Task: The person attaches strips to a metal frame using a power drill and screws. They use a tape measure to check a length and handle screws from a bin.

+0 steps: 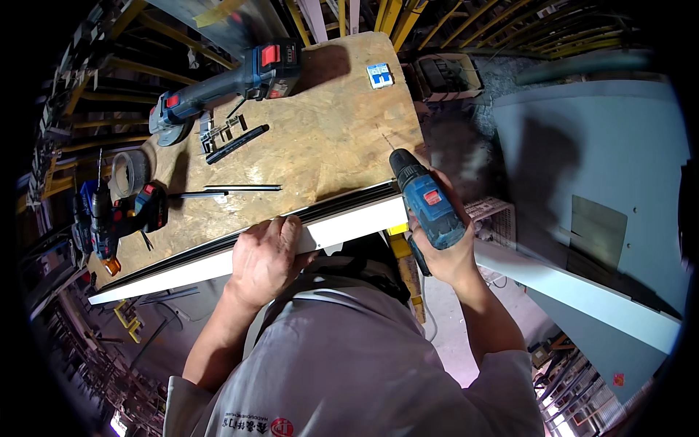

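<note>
Probably a drilling step: left hand [264, 258] clasps the bar [357, 221], right hand [449, 256] grips the drill [429, 200] beside it. Aligning the bit [387, 140] seems needed next.

Pale grey cloth shirt [342, 349]: upside-down dark characters [245, 424], smaller letter line, red round emblem [282, 427] alongside. Small blue-and-white rectangular packet [379, 76]: markings too small to read.

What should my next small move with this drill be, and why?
Probably turn the drill in your right hand so its bit faces the white bar, with your left hand kept clear of the tip. The bit points out over the worktable, away from the bar, while your left hand grips the bar along the table's near edge.
</note>
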`<state>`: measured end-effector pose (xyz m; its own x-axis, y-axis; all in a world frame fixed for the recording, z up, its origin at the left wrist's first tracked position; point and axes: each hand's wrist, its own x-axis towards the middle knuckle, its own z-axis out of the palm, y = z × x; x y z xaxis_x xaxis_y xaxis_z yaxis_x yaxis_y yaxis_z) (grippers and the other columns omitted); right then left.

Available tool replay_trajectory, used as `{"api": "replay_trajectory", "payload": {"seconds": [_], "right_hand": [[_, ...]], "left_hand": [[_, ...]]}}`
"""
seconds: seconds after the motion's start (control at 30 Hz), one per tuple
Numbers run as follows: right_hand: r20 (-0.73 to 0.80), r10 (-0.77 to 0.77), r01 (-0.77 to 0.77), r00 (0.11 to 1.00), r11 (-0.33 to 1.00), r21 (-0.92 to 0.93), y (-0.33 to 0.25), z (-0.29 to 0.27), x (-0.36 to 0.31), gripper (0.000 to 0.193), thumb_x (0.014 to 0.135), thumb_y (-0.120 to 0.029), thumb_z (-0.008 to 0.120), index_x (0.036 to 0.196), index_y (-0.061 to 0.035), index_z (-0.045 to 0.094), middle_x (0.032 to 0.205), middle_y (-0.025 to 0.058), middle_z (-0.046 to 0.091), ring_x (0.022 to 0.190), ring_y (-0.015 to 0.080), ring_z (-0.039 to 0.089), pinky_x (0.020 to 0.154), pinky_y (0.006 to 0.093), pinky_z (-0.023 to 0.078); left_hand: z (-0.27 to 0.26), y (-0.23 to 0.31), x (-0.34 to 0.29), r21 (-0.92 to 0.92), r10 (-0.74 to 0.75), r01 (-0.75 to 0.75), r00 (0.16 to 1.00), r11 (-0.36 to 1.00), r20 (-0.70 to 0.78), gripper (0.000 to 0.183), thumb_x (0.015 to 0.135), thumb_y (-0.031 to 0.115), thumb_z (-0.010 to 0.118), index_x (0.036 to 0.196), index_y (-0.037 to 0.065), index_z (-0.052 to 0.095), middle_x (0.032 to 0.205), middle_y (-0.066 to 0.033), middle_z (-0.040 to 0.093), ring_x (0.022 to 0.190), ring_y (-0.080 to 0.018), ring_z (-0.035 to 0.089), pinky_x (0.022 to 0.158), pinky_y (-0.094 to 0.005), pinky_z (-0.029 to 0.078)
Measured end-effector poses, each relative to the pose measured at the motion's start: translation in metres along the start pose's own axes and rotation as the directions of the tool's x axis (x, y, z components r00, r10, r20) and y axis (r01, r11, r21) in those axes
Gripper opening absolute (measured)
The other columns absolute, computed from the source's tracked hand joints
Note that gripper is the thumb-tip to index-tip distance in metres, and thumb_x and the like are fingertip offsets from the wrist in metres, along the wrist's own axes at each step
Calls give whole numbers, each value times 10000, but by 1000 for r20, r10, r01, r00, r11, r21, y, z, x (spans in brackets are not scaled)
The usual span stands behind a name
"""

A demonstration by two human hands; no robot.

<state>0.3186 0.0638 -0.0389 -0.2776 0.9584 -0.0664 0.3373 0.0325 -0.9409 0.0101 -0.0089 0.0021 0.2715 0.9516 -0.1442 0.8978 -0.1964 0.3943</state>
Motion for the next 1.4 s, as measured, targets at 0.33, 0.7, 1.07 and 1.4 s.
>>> {"api": "replay_trajectory", "payload": {"seconds": [0.33,0.7,1.07,1.4], "right_hand": [[-8,189,-188,982,981,50,-25,-23,-12,810,832,94,699,1595,-2,446,1352,138,669,1187,192,660,1052,340,520],[302,801,-691,518,184,699,-172,-53,-70,611,1050,-367,653,1531,-17,512,1155,155,760,883,218,768,782,340,644],[460,341,-268,820,938,-217,-180,-32,-51,837,863,-98,888,1579,5,466,1158,133,791,1023,178,770,901,322,601],[476,388,-284,789,918,-278,-189,-25,-39,809,850,-147,845,1544,22,465,1050,89,757,928,177,743,839,319,585]], "left_hand": [[-6,8,5,19,-23,22,999,1000,38,615,781,267,887,1243,-37,620,1012,-176,684,883,-370,688,722,-461,563],[0,0,4,-43,-77,77,997,996,11,628,754,370,903,1188,-8,652,1003,-162,678,801,-344,700,677,-437,566],[10,-8,-1,-79,-36,35,999,996,-3,611,776,402,879,1159,-22,661,924,-130,675,838,-303,688,719,-408,561],[9,-8,0,-84,-31,28,999,996,-41,582,771,410,881,1109,-8,657,853,-108,648,774,-274,679,666,-391,548]]}}
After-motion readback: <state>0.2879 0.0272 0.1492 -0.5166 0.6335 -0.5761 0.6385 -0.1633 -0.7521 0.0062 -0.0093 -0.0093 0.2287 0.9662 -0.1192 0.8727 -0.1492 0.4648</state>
